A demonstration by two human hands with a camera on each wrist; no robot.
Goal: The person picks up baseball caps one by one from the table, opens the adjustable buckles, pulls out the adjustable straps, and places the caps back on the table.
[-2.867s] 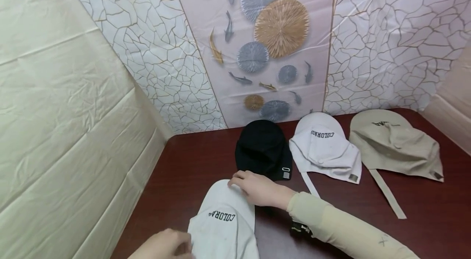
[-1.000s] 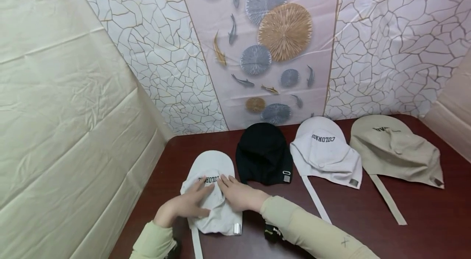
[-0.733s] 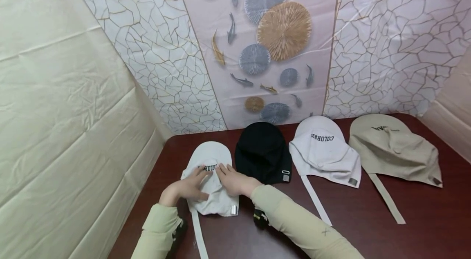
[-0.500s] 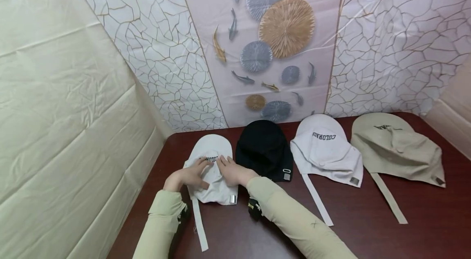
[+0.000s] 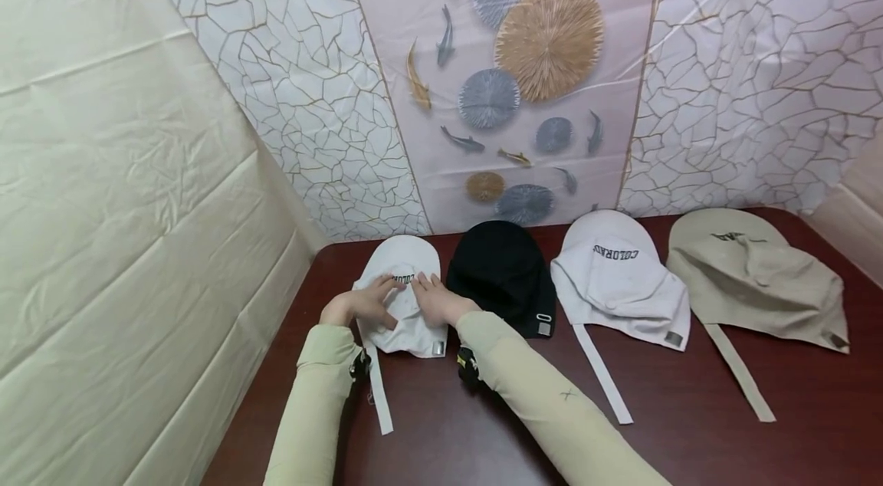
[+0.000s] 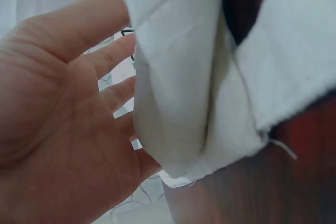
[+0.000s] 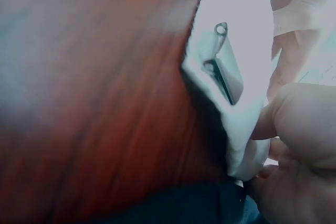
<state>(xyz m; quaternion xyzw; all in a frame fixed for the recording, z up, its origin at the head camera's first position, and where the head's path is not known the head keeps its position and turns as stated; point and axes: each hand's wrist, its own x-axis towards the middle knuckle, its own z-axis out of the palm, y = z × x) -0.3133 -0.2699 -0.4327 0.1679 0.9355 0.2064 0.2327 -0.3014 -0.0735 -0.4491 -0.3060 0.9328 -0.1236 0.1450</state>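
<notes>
A white baseball cap (image 5: 402, 256) with dark lettering lies at the left end of a row of caps, brim toward the back wall. My left hand (image 5: 362, 304) rests on its left side, fingers extended over the crown. On the right side of the crown, my right hand (image 5: 441, 302) lies with its fingers straight and close together. The left wrist view shows the left palm (image 6: 68, 124) beside the folded white cloth (image 6: 173, 72). In the right wrist view a metal buckle (image 7: 223, 66) sits at the cap's back edge, beside the right hand's fingers (image 7: 296, 40).
To the right lie a black cap (image 5: 500, 271), another white cap (image 5: 614, 279) and a beige cap (image 5: 752, 271). Loose straps (image 5: 603, 375) trail toward the front of the dark red table (image 5: 441, 425). A patterned cloth (image 5: 290, 87) hangs behind, with a cream cloth wall (image 5: 124, 202) at left.
The left white cap has slid away from me with both hands on it, from the front of the table to the back beside the black cap. The other caps keep their places.
</notes>
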